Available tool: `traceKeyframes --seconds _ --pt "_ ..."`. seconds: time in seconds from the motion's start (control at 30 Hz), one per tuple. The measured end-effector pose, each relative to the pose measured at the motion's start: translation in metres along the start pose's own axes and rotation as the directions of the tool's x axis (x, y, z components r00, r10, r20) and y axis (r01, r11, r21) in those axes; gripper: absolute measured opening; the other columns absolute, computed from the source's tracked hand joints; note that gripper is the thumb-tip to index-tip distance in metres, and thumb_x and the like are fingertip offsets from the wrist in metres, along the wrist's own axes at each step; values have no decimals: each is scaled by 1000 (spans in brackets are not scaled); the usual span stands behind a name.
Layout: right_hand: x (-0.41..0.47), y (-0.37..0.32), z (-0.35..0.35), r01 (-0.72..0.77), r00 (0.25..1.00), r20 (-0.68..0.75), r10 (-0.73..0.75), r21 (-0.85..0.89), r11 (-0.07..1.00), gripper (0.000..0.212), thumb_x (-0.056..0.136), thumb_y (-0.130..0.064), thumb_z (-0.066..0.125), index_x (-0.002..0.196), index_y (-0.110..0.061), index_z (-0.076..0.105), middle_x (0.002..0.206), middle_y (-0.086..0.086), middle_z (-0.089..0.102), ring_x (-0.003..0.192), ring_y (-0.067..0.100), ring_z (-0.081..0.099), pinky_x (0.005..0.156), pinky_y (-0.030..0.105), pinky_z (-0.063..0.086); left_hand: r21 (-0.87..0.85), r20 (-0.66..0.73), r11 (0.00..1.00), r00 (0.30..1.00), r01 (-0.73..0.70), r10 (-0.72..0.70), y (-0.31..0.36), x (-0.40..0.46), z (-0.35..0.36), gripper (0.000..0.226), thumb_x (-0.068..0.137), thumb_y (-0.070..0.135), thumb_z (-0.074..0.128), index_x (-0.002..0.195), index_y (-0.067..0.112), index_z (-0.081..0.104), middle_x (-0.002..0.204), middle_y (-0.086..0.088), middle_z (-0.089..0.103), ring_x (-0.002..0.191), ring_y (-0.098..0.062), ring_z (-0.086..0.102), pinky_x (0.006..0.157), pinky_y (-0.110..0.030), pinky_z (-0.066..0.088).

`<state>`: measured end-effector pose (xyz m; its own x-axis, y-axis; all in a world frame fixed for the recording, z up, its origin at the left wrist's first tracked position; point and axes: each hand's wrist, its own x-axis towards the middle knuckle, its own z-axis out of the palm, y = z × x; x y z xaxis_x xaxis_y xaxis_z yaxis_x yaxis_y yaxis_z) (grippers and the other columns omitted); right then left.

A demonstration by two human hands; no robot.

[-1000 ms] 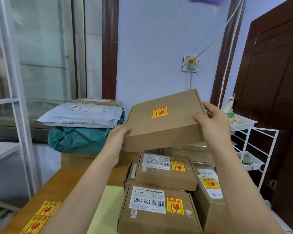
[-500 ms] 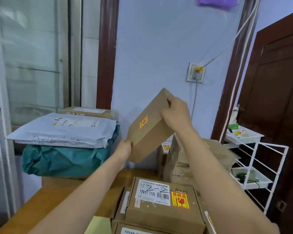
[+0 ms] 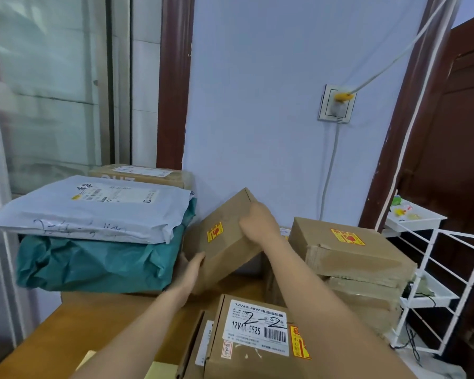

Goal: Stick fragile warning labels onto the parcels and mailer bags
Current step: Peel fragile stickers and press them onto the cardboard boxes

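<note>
Two big surfaces are filling the view: a pale blue wall (image 3: 257,91) at twelve o'clock and a wooden tabletop (image 3: 74,324) running from six o'clock out toward nine. A dark brown door (image 3: 460,132) is standing at three o'clock, with a white wire rack (image 3: 433,283) sitting in front of it. A wall socket (image 3: 335,103) at one o'clock is holding a plug with a white cable. At nine o'clock a grey mailer bag (image 3: 99,212) is lying on top of a teal mailer bag (image 3: 93,263), and a brown box (image 3: 140,175) is sitting behind them. At four o'clock a stack of taped cartons (image 3: 353,263) is resting on the tabletop, its top carrying a yellow label (image 3: 347,237).

One flat cardboard parcel (image 3: 225,242) is standing tilted at the centre, between the mailer bags and the stack, its upper end leaning toward the wall. The left hand (image 3: 188,272) is gripping the parcel's lower corner at seven o'clock from its middle, fingers curled onto its near face. The right hand (image 3: 257,222) is holding its upper edge at one o'clock from its middle, fingers bent over the top. The parcel is plain brown, and a small yellow and red fragile label (image 3: 214,231) is sticking to its near face, just between the two hands.

At six o'clock another labelled box (image 3: 255,337) is lying on the tabletop, showing a white printed sticker (image 3: 257,326) with handwriting across it.
</note>
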<state>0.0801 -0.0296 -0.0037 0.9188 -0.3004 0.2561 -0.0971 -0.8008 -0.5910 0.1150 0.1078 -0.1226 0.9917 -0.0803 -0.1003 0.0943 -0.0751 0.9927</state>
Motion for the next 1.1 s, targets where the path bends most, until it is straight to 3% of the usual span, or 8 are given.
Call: traceKeyframes --seconds 0.07,0.13,0.2,0.33,0.47,0.57,0.77,1.1 --pt "4 9 10 -33 999 26 33 -11 999 6 83 -19 46 79 -15 45 88 5 46 87 28 50 66 34 41 43 7 999 1000 -29 29 -5 1 -4 66 94 37 53 148 13 24 144 -13 38 127 -31 39 98 -35 33" --pt "9 20 18 -63 998 9 63 -29 998 26 86 -16 47 109 -4 53 110 12 54 101 33 54 79 38 46 93 13 994 998 -55 54 -7 1 -6 70 93 35 55 149 11 21 148 -13 33 133 -30 34 105 -36 29" --pt "12 31 23 -112 994 -13 111 -70 991 40 87 -12 45 125 1 47 125 15 52 110 35 52 80 35 44 118 34 991 998 -62 58 -7 -2 -6 73 93 34 57 150 11 19 151 -12 29 137 -29 30 108 -35 27" --pt "15 48 35 -199 980 -23 198 -167 966 39 91 -11 44 129 0 45 133 16 47 114 34 51 79 32 42 190 69 976 993 -108 96 -8 -5 -5 83 88 36 63 151 12 15 155 -11 22 141 -27 24 111 -37 24" --pt "16 50 45 -225 974 -38 224 -277 934 47 94 -11 43 138 1 37 147 18 32 124 33 46 90 36 44 380 98 914 989 -140 111 -18 1 -6 99 78 48 71 152 16 13 154 -9 22 139 -28 27 110 -40 29" --pt "18 53 51 -220 974 -29 224 -338 915 46 95 -12 43 138 2 37 143 18 37 125 32 44 98 38 43 575 88 804 988 -153 126 -25 6 -7 106 72 54 74 151 19 12 153 -9 20 138 -28 29 108 -41 33" --pt "18 55 69 -195 972 18 236 -507 840 43 94 -15 42 135 -1 42 137 20 41 124 32 35 98 37 38 755 129 624 979 -202 161 -27 8 -4 85 83 50 64 148 19 19 157 -11 6 141 -29 22 109 -39 32" --pt "19 52 60 -235 971 -49 234 -368 900 33 93 -15 42 123 -5 52 129 18 48 122 31 37 99 41 41 758 137 602 963 -252 231 -26 4 -3 75 84 47 65 142 17 27 150 -7 22 135 -26 29 101 -34 37"
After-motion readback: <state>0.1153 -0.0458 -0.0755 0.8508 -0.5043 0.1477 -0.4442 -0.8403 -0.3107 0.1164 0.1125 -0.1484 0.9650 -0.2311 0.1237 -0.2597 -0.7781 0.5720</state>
